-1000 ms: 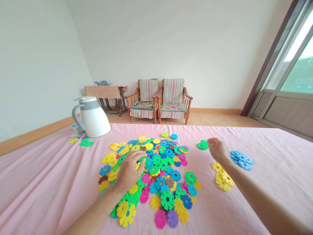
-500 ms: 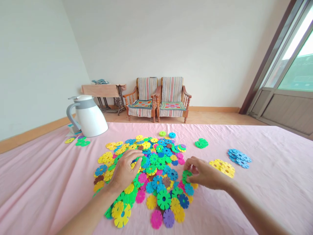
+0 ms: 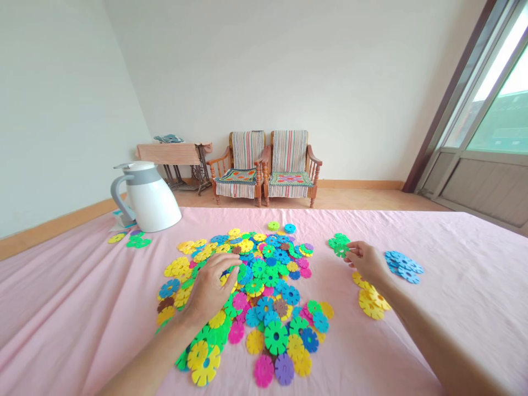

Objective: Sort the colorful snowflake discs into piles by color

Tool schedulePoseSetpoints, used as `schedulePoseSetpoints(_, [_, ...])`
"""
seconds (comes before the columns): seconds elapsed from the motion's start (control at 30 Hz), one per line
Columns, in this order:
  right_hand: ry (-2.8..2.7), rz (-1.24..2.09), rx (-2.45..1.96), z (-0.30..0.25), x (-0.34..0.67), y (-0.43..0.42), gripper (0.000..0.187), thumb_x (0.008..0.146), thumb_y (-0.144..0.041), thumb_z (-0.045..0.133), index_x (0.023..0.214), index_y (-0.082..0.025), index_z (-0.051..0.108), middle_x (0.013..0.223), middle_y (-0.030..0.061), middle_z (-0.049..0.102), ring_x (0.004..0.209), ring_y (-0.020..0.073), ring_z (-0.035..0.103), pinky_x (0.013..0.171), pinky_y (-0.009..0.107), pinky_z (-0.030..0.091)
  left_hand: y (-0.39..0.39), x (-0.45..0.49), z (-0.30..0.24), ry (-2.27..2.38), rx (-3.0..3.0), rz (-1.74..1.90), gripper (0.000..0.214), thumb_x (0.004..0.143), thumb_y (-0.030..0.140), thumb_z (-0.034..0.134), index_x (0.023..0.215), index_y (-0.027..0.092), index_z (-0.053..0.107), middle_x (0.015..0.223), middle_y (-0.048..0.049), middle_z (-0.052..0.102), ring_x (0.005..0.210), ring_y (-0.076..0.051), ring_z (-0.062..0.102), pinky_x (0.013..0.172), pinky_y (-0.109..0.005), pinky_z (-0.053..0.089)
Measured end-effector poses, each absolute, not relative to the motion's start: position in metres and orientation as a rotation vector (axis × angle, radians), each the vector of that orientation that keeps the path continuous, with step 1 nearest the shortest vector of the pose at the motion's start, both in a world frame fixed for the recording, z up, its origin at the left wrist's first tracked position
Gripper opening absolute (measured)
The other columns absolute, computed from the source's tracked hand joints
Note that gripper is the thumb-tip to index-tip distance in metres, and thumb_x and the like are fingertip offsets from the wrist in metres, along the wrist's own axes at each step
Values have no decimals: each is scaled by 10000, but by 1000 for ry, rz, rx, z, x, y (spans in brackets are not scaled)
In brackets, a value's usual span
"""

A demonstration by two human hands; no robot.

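Observation:
A mixed heap of flower-shaped plastic discs (image 3: 258, 268) in many colours lies on the pink cloth in front of me. My left hand (image 3: 214, 280) rests over the heap's left part, thumb and fingers apart, holding nothing that I can see. Off to the right, my right hand (image 3: 366, 261) pinches the edge of a green disc (image 3: 341, 251) at the near side of a small group of green discs (image 3: 338, 240). Partly behind that wrist sits a group of yellow discs (image 3: 370, 304). Farther right lies a group of blue discs (image 3: 403, 266).
A white and grey jug (image 3: 152, 201) stands at the back left, with a few yellow, green and purple discs (image 3: 138, 242) before it. The pink cloth (image 3: 466, 308) covers the table. Two wooden armchairs (image 3: 289, 159) stand by the wall beyond.
My right hand has gone from the heap's right edge, away and rightward, to the green group, carrying a green disc. My left hand has stayed over the heap.

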State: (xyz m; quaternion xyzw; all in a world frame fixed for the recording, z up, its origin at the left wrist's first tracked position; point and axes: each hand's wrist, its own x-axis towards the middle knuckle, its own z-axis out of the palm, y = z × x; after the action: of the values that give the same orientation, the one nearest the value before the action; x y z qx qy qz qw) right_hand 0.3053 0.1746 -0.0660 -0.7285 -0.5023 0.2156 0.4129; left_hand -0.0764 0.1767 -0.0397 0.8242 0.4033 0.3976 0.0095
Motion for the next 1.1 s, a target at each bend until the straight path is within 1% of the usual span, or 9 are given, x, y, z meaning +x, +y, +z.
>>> schedulePoseSetpoints(0.1, [-1187,474,-1839,-68,310,175,148,781,-199,432,910,-170,499,819,99,679,642,159,667,514,243,475,178,-77,-42,1267,2571,1234,181,873,227,515,938,217,684,1000,-45,696,990,-209,623,908,-389,495])
schedulePoseSetpoints(0.17, [-1202,442,-1824,-65,307,172,162,786,-208,434,916,-168,521,857,106,685,665,168,673,532,255,480,177,-77,-42,1268,2570,1231,182,877,225,512,935,217,685,998,-45,696,995,-208,619,910,-389,492])
schedulePoseSetpoints(0.3, [-1363,476,-1717,-55,280,158,161,801,-256,454,884,-182,571,769,52,685,634,164,659,559,265,478,176,-76,-41,1281,2572,1215,179,871,219,523,941,219,688,989,-40,698,985,-204,619,901,-379,491])
schedulePoseSetpoints(0.43, [-1665,587,-1534,-39,228,130,137,803,-282,519,769,-209,630,653,-12,638,601,134,600,580,247,448,176,-77,-41,1283,2569,1209,184,868,208,524,951,224,688,993,-36,696,989,-202,617,907,-375,487])
schedulePoseSetpoints(0.5, [-1887,634,-1399,-31,202,112,145,812,-230,520,778,-219,660,678,-16,634,625,126,576,590,243,431,176,-78,-42,1282,2564,1216,181,867,207,526,947,222,688,988,-37,696,985,-202,619,904,-374,489])
schedulePoseSetpoints(0.57, [-2047,709,-1274,-23,182,95,158,805,-175,532,821,-233,678,787,-7,646,735,129,584,670,249,439,177,-79,-43,1279,2560,1220,178,867,206,526,941,220,687,987,-40,697,986,-202,618,904,-377,489])
schedulePoseSetpoints(0.77, [-2316,769,-1241,-14,159,72,349,709,-165,643,1052,-231,631,1035,43,585,980,204,522,841,327,417,177,-78,-42,1270,2553,1222,180,875,205,517,942,216,684,989,-45,700,999,-205,613,915,-387,484])
schedulePoseSetpoints(0.97, [-2341,790,-1314,-12,157,72,281,689,-162,626,963,-217,597,1029,28,568,968,194,504,822,304,395,176,-78,-41,1278,2554,1218,177,879,214,515,941,207,681,980,-48,699,995,-203,613,913,-383,486])
schedulePoseSetpoints(1.1, [-2326,782,-1379,-11,155,71,305,681,-188,638,977,-214,569,1018,29,560,941,191,503,791,296,387,176,-78,-40,1280,2552,1202,178,875,223,520,945,213,684,993,-47,696,990,-203,617,906,-380,492])
